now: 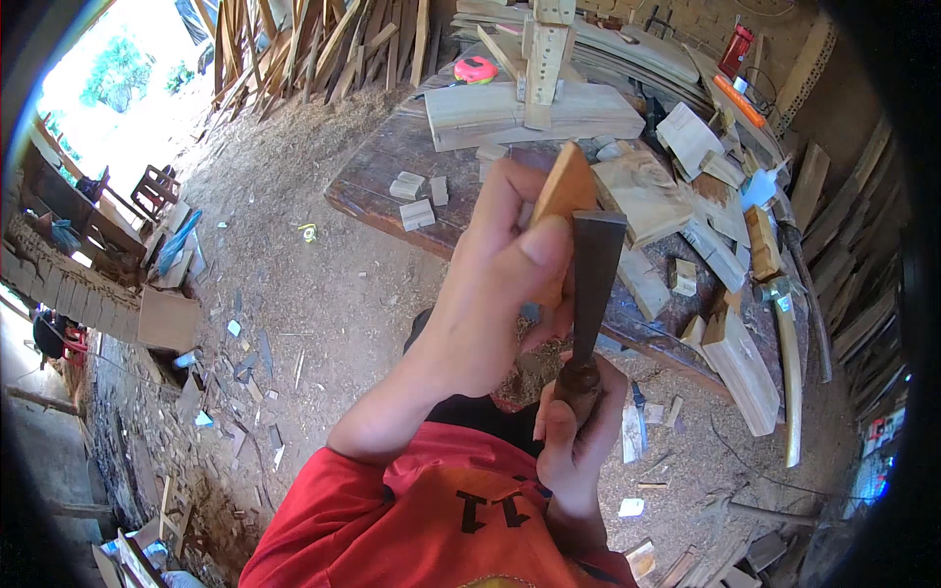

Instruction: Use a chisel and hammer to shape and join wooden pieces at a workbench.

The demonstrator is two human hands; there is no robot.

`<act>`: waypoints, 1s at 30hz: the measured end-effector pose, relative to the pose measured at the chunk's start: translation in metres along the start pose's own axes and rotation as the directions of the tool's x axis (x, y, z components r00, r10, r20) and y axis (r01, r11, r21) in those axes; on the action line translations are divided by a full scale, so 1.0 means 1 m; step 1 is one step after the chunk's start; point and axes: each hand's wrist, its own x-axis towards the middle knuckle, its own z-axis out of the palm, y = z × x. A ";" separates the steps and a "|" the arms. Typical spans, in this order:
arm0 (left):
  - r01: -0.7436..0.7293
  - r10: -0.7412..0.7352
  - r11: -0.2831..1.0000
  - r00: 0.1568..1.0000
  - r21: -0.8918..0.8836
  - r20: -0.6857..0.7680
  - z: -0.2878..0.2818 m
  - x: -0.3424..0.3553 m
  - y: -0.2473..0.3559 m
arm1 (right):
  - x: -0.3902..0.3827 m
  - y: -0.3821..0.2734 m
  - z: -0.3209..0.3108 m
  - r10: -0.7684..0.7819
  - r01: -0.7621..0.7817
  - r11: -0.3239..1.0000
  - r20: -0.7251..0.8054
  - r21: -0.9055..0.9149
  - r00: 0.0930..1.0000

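Note:
My left hand (495, 284) grips a thin orange-brown wooden piece (564, 181), held upright at the centre of the view. My right hand (578, 421) is closed around the round wooden handle of a wide, flat metal chisel (598, 265), blade pointing upward, just right of the wooden piece; I cannot tell whether the two touch. Behind them is a dark wooden workbench (377, 181) with small pale blocks (412, 201), a long pale board (461, 122) and an upright wooden part with a row of holes (542, 69).
A pink tape measure (475, 70), a hammer (784, 343) and several offcuts (735, 363) lie on the bench. Stacked planks (294, 44) lean at the back and right. A cardboard box (167, 316) and wood scraps lie on the dusty floor at left, near a bright opening.

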 end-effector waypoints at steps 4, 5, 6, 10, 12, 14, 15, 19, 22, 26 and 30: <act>-0.136 0.125 0.959 0.990 0.249 0.061 -0.003 -0.002 -0.001 | -0.001 -0.001 -0.003 -0.015 0.014 0.997 -0.004 -0.082 1.000; -0.125 0.114 0.945 0.992 0.303 0.055 -0.004 -0.004 -0.001 | -0.002 -0.001 -0.003 -0.003 0.002 0.997 -0.009 -0.082 1.000; -0.113 0.103 0.928 0.994 0.355 0.047 -0.005 -0.004 -0.002 | -0.002 -0.001 -0.003 0.008 -0.008 0.999 0.002 -0.039 1.000; -0.196 0.194 0.887 0.980 0.418 0.049 -0.004 -0.006 -0.009 | -0.002 -0.001 -0.002 -0.057 0.052 0.989 -0.032 -0.137 0.998; -0.177 0.177 0.901 0.984 0.396 0.035 -0.003 -0.007 -0.012 | -0.002 0.000 -0.002 -0.068 0.062 0.992 -0.046 -0.113 0.997; -0.238 0.237 0.883 0.970 0.404 0.055 -0.004 -0.009 -0.011 | 0.000 0.001 -0.003 -0.120 0.109 0.979 -0.056 -0.174 0.991; -0.229 0.231 0.883 0.972 0.410 0.047 -0.006 -0.010 -0.010 | 0.001 0.001 -0.003 -0.118 0.111 0.982 -0.042 -0.151 0.992; -0.058 0.067 0.964 0.997 0.260 -0.027 -0.014 -0.014 -0.009 | 0.010 -0.005 -0.002 -0.219 0.206 0.942 -0.020 -0.265 0.975; -0.189 0.194 0.905 0.981 0.381 0.025 -0.018 -0.016 -0.014 | 0.018 -0.016 0.004 -0.208 0.191 0.970 -0.108 -0.148 0.972; -0.161 0.049 0.824 0.975 0.543 0.215 -0.021 -0.030 -0.022 | 0.027 -0.030 -0.009 -0.046 0.126 0.978 -0.414 0.168 0.909; 0.149 -0.149 0.988 0.989 0.032 -0.005 -0.037 -0.034 -0.023 | 0.025 -0.024 -0.026 0.026 -0.016 0.999 -0.200 0.051 0.980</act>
